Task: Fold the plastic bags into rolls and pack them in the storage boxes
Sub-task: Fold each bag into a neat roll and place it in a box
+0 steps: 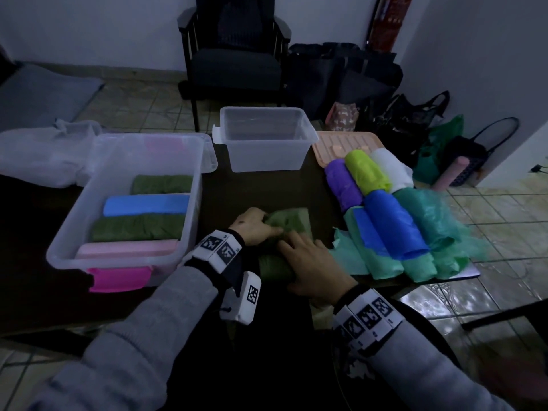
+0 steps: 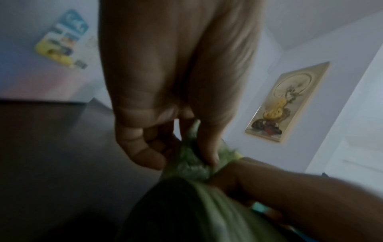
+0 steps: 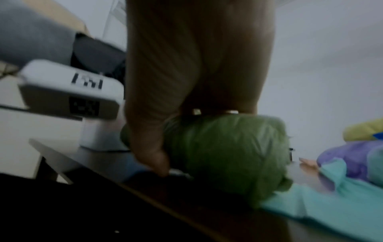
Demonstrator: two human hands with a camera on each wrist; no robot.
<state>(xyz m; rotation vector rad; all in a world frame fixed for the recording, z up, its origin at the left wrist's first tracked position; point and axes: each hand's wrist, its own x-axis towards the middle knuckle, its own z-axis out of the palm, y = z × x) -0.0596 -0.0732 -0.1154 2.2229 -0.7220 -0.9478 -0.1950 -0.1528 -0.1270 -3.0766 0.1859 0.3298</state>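
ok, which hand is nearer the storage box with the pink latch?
Left. The left hand pinches the green bag to the right of that storage box; the right hand holds the same bag on its far side, farther from the box.

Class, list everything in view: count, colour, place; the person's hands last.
large storage box: one, clear with pink latch, table left
packed rolls: four, two dark green, blue, pink, inside it
small storage box: one, clear, empty, table centre back
lid: one, peach, right of small box
loose rolls: several, purple, lime, white, blue, teal, table right
green bag: one, part rolled, table front
chair: one, dark, behind table
left hand: one, pinches green bag's far end
right hand: one, wraps its near part
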